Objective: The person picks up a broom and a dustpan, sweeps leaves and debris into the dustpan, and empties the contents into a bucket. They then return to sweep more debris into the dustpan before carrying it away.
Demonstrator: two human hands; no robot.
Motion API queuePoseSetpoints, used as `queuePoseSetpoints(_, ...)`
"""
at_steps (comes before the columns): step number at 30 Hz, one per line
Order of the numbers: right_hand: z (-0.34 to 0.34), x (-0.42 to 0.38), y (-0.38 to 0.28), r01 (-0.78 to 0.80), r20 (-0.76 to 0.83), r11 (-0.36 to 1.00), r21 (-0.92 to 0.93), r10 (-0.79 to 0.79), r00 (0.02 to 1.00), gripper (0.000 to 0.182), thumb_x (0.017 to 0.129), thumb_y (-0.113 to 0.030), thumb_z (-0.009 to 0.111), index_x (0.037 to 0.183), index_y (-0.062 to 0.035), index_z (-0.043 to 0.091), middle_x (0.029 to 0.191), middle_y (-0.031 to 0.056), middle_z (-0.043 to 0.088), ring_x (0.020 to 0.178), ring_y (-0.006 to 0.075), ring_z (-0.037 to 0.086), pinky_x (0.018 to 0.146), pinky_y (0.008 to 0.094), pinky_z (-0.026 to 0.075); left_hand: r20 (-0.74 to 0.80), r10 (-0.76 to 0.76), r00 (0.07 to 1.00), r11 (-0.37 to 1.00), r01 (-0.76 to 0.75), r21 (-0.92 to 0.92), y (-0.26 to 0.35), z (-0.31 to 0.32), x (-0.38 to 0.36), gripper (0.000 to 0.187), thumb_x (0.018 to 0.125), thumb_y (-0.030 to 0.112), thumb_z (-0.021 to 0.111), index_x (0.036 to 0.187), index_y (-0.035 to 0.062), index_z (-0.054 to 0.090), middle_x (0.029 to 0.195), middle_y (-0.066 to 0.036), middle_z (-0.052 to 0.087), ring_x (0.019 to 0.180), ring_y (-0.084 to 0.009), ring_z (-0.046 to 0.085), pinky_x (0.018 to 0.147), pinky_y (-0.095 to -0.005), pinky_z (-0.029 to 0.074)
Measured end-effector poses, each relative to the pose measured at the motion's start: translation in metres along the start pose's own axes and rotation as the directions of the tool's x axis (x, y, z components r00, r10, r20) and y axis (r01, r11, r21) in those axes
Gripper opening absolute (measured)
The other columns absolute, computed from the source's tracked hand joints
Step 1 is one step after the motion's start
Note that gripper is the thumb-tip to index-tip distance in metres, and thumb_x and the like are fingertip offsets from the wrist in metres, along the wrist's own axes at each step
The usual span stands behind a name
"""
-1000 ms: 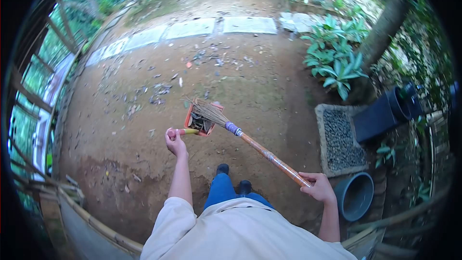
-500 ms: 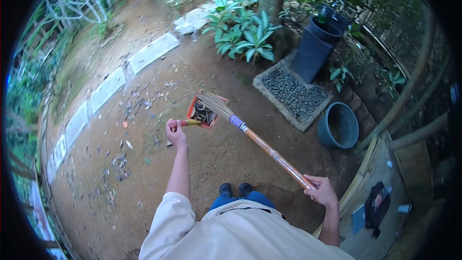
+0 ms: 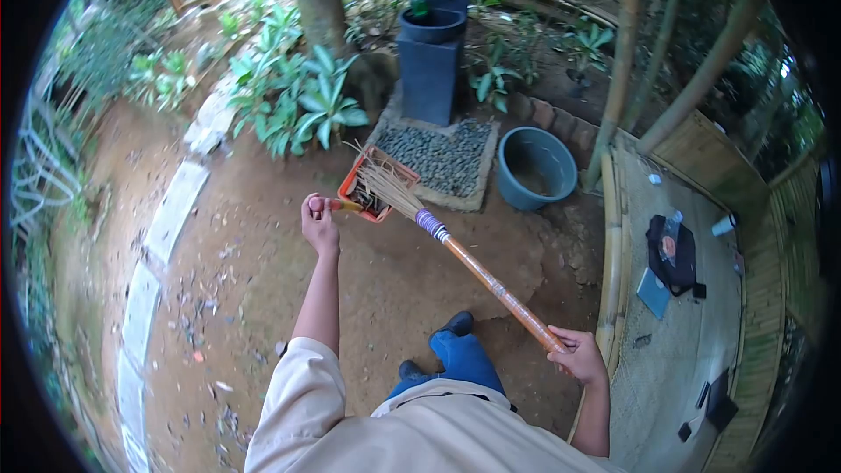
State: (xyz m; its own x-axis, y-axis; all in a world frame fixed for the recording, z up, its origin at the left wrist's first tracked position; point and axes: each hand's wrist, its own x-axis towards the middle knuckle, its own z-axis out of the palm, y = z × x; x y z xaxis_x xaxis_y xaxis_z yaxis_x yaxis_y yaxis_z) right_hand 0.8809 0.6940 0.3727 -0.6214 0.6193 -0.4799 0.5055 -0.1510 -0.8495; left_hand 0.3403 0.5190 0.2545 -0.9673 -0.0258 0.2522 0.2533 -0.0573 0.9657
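The left hand (image 3: 319, 221) grips the dustpan (image 3: 375, 184) handle tight, beside the gravel bed (image 3: 447, 153). The right hand (image 3: 578, 355) squeezes the broom (image 3: 455, 250). If the dustpan tips, leaves could spill out.

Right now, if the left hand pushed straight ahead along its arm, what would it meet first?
Probably the gravel bed, past the dustpan that the left hand holds; depth is unclear.

No text, label, brand, number or sign could be read anywhere; the small items on the concrete floor (image 3: 692, 333) at three o'clock were too small to tell.
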Motion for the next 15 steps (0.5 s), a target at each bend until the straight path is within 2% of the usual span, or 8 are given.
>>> queuePoseSetpoints(2,-0.007,0.003,0.003,-0.02,-0.046,0.999,0.028,0.021,0.999,0.062,0.072,0.006,0.074,0.131,-0.0053,0.06,0.081,0.0022,0.067,0.05,0.004,0.051,0.043,0.0208,0.042,0.091,-0.017,0.996,0.998,0.022,-0.054,-0.003,0.045,0.003,0.025,0.092,0.004,0.065,0.116,0.0047,0.057,0.106,-0.004,0.059,0.095,-0.0116,0.06,0.085,-0.0253,0.049)
queuePoseSetpoints(5,-0.023,0.011,0.001,-0.045,-0.12,0.997,0.062,0.052,0.991,0.062,0.072,0.006,0.074,0.132,-0.0053,0.059,0.081,0.0025,0.068,0.049,0.0039,0.051,0.043,0.0209,0.041,0.168,0.037,0.985,0.994,-0.02,-0.104,-0.013,0.121,0.008,0.024,0.092,0.002,0.065,0.114,0.0041,0.058,0.098,-0.002,0.06,0.088,-0.0088,0.06,0.08,-0.0237,0.05)
queuePoseSetpoints(6,-0.031,0.017,0.0,-0.039,-0.143,0.995,0.093,0.052,0.988,0.062,0.072,0.006,0.074,0.132,-0.0053,0.059,0.081,0.0025,0.068,0.049,0.004,0.05,0.043,0.0209,0.041,0.214,-0.002,0.977,0.993,0.027,-0.113,-0.01,0.146,0.008,0.025,0.091,0.002,0.065,0.115,0.004,0.058,0.099,-0.002,0.06,0.09,-0.0094,0.06,0.08,-0.0239,0.05)
queuePoseSetpoints(10,-0.055,0.031,0.004,-0.035,-0.232,0.982,0.187,0.078,0.97,0.063,0.072,0.007,0.073,0.132,-0.0051,0.059,0.081,0.0026,0.067,0.05,0.004,0.051,0.044,0.0209,0.042,0.349,0.039,0.936,0.985,0.024,-0.172,-0.019,0.247,0.008,0.025,0.091,0.003,0.066,0.114,0.0039,0.058,0.104,-0.004,0.061,0.092,-0.011,0.061,0.084,-0.0267,0.051)
queuePoseSetpoints(15,-0.09,0.047,-0.008,-0.046,-0.36,0.969,0.243,0.134,0.923,0.063,0.073,0.008,0.072,0.134,-0.0036,0.057,0.084,0.0034,0.067,0.052,0.0041,0.051,0.045,0.0213,0.042,0.462,0.066,0.884,0.99,-0.001,-0.139,-0.004,0.36,-0.001,0.026,0.09,0.004,0.067,0.114,0.0042,0.058,0.102,-0.005,0.063,0.092,-0.0112,0.061,0.084,-0.0256,0.05)
